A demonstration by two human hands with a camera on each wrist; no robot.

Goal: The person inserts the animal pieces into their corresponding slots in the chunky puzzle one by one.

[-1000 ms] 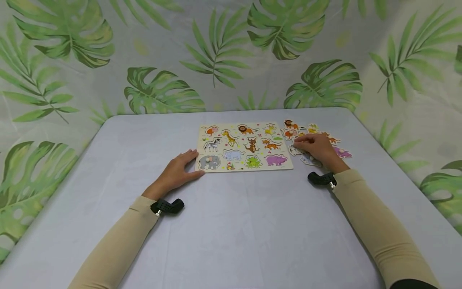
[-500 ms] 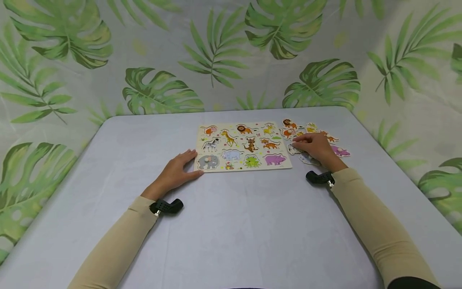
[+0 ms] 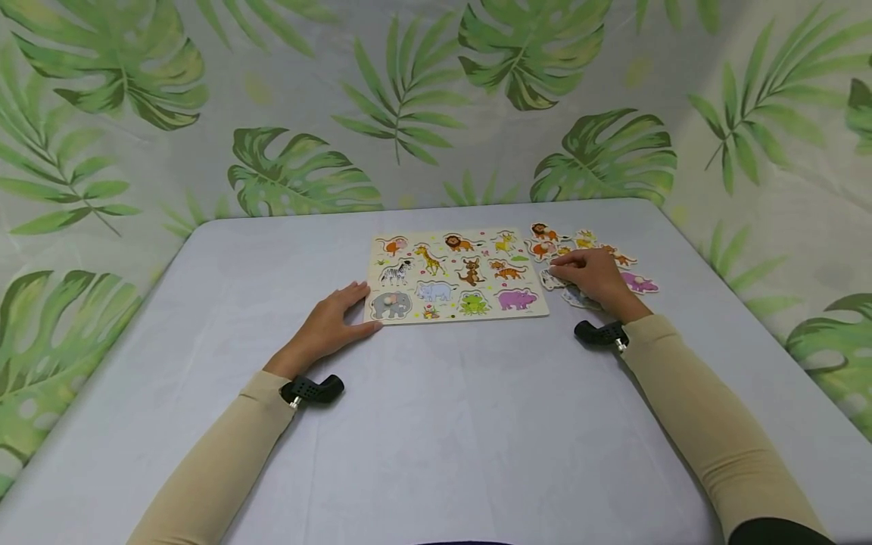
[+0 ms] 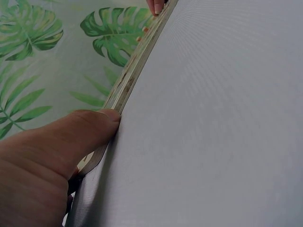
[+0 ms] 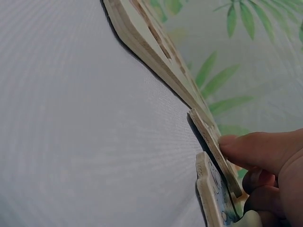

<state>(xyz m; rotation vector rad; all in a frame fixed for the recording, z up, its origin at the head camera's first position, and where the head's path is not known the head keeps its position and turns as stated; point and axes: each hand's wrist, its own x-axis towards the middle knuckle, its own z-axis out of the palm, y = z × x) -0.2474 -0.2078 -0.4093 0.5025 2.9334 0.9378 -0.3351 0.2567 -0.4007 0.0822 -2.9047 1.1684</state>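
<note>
A wooden animal peg puzzle board (image 3: 456, 311) lies flat on the white cloth. My left hand (image 3: 327, 329) rests on its left side, fingers fairly straight along the left edge. In the left wrist view the thumb (image 4: 94, 125) touches the front edge of the board. Just right of the board, my right hand (image 3: 596, 278) pinches a black-and-white zebra puzzle piece (image 3: 548, 280) between thumb and fingers. The right wrist view shows the thumb (image 5: 236, 143) at this thin wooden piece, which sits close by the board's edge. A grey-blue puzzle piece (image 5: 218, 191) lies beside it.
More animal pieces lie loosely grouped beyond the right hand: a lion piece (image 3: 543, 232), an orange monkey piece (image 3: 541, 249), a yellow piece (image 3: 586, 238) and a purple hippo piece (image 3: 640, 283). An elephant piece (image 3: 390, 304) with a knob sits in the board. A leaf-print cloth (image 3: 422, 182) hangs behind.
The whole head view has shifted slightly. Both hands keep their places, the left at the board and the right at the zebra piece.
</note>
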